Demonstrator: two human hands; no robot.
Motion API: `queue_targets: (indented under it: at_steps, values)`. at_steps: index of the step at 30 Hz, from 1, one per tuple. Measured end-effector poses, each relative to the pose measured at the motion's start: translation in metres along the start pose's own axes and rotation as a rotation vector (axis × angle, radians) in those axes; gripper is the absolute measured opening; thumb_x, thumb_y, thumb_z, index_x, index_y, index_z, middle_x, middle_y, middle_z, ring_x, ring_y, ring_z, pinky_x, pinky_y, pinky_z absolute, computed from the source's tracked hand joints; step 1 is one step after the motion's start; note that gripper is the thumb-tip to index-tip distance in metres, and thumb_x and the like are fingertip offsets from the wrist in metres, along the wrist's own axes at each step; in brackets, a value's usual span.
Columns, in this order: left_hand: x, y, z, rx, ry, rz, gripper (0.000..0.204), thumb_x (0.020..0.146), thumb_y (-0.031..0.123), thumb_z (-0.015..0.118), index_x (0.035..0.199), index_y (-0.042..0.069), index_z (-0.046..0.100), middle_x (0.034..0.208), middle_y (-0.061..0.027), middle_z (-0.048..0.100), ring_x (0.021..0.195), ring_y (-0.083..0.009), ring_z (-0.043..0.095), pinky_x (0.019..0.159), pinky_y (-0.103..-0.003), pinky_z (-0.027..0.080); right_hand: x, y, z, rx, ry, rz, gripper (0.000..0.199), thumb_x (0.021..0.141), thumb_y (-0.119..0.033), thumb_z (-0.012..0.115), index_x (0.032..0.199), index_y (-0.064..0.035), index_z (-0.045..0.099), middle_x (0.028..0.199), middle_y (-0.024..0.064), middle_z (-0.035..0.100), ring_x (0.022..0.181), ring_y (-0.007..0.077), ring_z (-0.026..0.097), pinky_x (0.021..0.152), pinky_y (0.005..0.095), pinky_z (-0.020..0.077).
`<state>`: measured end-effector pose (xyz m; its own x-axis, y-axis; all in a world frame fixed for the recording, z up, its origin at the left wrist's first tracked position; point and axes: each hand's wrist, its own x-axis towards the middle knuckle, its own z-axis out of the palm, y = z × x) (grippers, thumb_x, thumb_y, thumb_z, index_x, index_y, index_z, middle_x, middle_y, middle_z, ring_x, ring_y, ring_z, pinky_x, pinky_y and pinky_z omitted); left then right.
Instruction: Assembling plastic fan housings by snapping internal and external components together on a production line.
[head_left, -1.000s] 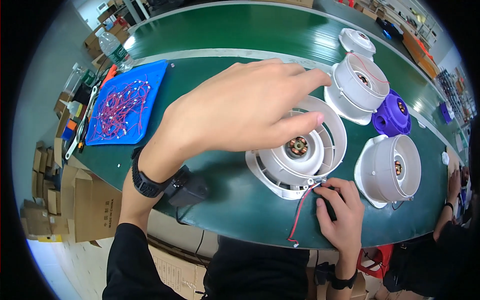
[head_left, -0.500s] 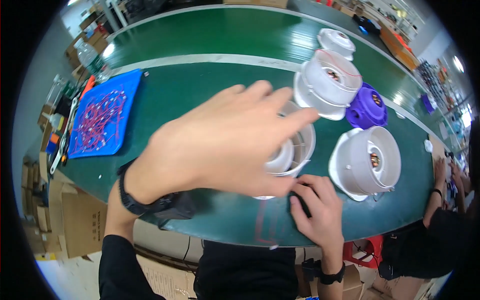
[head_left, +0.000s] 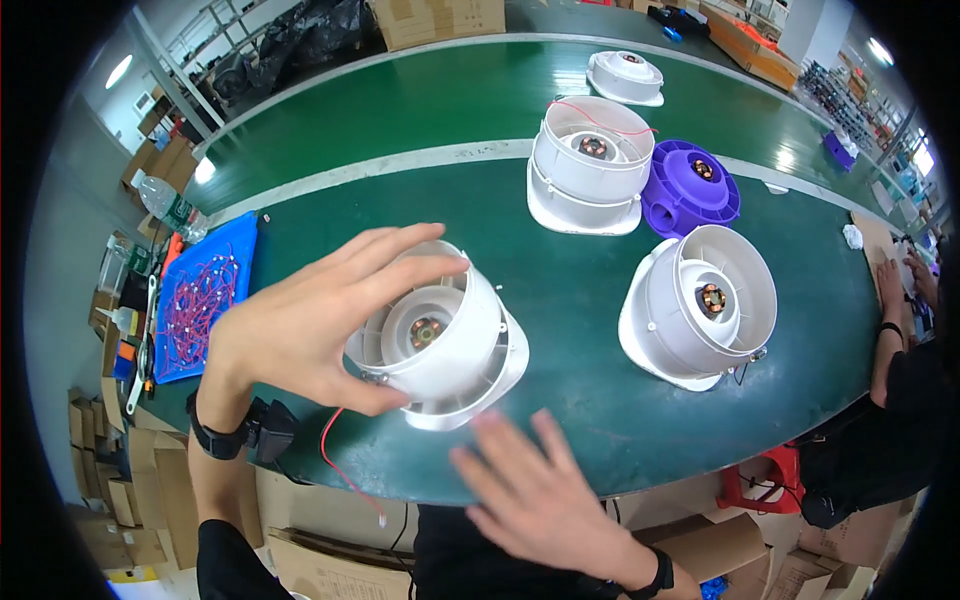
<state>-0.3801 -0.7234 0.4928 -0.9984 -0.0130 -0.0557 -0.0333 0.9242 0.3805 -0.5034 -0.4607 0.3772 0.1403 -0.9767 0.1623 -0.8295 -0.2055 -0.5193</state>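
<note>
green table (head_left: 400, 130) bears blue tray (head_left: 245, 235) of red wires (head_left: 200, 305); left hand (head_left: 300, 330) grips white fan housing (head_left: 450, 345).

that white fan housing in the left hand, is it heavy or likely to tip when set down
Probably light for its size: the left hand holds the white fan housing tilted up with fingertips alone. It looks like stiff moulded plastic. Set on its wide flange it should sit steady, as the other housing does, though the red wire could snag.
</note>
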Motion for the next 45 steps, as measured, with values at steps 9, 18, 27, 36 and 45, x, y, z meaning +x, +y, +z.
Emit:
queue_targets:
  at_steps: [9,18,27,36,45]
  values:
    - [-0.047,0.009,0.001,0.009,0.323,-0.177,0.115,0.053,0.036,0.09,0.149,0.0,0.038,0.144,-0.0234,0.044,0.135,-0.039,0.045,0.113,-0.044,0.035,0.028,0.032,-0.017,0.492,0.448,0.087,0.038,0.087,-0.006,0.065,0.124,-0.0021,0.06,0.132,0.0206,0.056,0.115,0.0389,0.059,0.099,0.0439,0.0487]
    - [-0.088,0.016,0.034,-0.837,0.65,-0.423,0.15,0.042,0.053,0.093,0.157,-0.002,0.014,0.141,-0.0194,0.043,0.134,-0.0325,0.046,0.114,-0.039,0.031,0.03,0.033,-0.001,0.354,0.368,0.099,0.073,0.088,-0.009,0.065,0.152,0.0042,0.031,0.151,0.0272,0.041,0.142,0.0416,0.04,0.117,0.0451,0.0345]
    - [-0.078,0.019,0.029,-0.938,0.609,-0.222,0.132,0.061,0.042,0.088,0.16,0.005,0.009,0.149,-0.0227,0.035,0.139,-0.0363,0.039,0.117,-0.051,0.027,0.008,-0.022,0.003,-0.142,0.483,0.093,0.035,0.085,-0.014,0.064,0.114,0.0043,0.061,0.124,0.0277,0.058,0.119,0.0422,0.056,0.102,0.0519,0.0449]
    - [-0.115,0.017,0.024,-0.47,0.598,-0.563,0.119,0.065,0.033,0.078,0.162,0.011,0.012,0.154,-0.0244,0.033,0.141,-0.0372,0.038,0.117,-0.053,0.03,0.014,-0.007,0.008,0.32,0.309,-0.233,0.037,0.082,-0.006,0.063,0.117,0.0055,0.058,0.114,0.0191,0.06,0.108,0.034,0.059,0.088,0.04,0.0533]
    - [-0.11,0.028,0.054,0.187,0.358,-0.971,0.115,0.05,0.029,0.079,0.153,0.005,0.034,0.14,-0.0282,0.051,0.129,-0.045,0.052,0.109,-0.048,0.042,0.003,0.038,-0.003,0.346,0.46,-0.053,0.014,0.089,-0.002,0.063,0.103,-0.0001,0.067,0.091,0.0093,0.066,0.085,0.0259,0.064,0.07,0.036,0.054]
